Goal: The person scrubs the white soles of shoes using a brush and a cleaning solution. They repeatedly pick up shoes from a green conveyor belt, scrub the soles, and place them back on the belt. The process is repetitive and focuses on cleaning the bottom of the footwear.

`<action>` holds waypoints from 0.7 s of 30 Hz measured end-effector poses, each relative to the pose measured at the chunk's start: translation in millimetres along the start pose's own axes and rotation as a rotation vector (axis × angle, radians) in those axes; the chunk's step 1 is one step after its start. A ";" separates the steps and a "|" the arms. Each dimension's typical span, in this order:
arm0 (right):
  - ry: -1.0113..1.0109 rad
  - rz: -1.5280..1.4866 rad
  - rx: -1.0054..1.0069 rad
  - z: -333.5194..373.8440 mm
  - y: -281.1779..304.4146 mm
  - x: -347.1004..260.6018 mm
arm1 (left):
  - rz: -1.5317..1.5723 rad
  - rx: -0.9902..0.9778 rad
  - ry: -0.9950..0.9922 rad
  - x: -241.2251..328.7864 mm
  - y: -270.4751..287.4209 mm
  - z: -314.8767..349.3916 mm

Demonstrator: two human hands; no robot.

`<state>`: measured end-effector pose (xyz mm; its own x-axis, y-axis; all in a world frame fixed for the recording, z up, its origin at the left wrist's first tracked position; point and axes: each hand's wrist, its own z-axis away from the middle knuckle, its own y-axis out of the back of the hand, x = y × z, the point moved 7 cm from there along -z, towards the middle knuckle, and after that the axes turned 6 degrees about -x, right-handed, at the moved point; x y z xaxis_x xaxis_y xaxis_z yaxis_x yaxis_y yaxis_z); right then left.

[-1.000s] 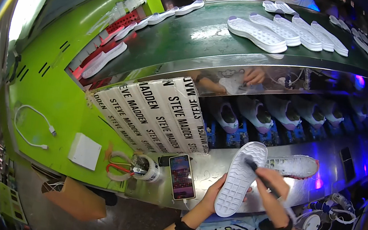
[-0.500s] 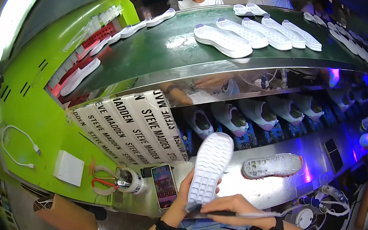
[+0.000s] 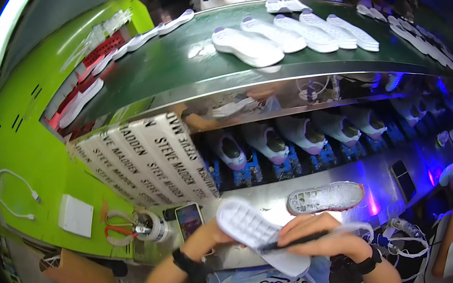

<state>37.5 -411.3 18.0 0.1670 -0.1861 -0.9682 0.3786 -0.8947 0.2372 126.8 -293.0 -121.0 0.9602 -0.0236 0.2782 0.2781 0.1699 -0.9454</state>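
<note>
A white shoe sole (image 3: pixel 245 221) lies slantwise in front of me, its textured side facing up. My left hand (image 3: pixel 211 235) is closed round its far left edge, with the fingers partly hidden under it. My right hand (image 3: pixel 321 236) grips a dark-handled brush (image 3: pixel 300 241) over the sole's nearer half. A clear tube (image 3: pixel 357 228) runs from the brush past my wrist; the brush tip is blurred against the sole. Just beyond my right hand, a grey shoe upper (image 3: pixel 326 198) rests on its side on the metal bench (image 3: pixel 265 194).
White soles (image 3: pixel 249 48) line the green conveyor (image 3: pixel 160 79). Below it, several shoes (image 3: pixel 269 144) stand in a row on blue holders. A printed box (image 3: pixel 148 160), a phone (image 3: pixel 190 219) and a tool cup (image 3: pixel 155 226) are at left. Another person's arm (image 3: pixel 447 231) is at right.
The sole has swung from nearly upright to slanting, its far end now toward the left. My right hand and brush have moved up and right. The whole view has shifted slightly.
</note>
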 end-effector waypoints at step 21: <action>0.044 -0.030 0.312 -16.1 -23.0 19.8 | 0.154 -0.106 -0.624 9.2 -19.7 -15.1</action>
<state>46.8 -387.9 -5.4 0.2014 -0.1457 -0.9686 0.0880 -0.9822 0.1660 130.5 -311.5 -102.4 0.8030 0.5756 0.1546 0.1704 0.0268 -0.9850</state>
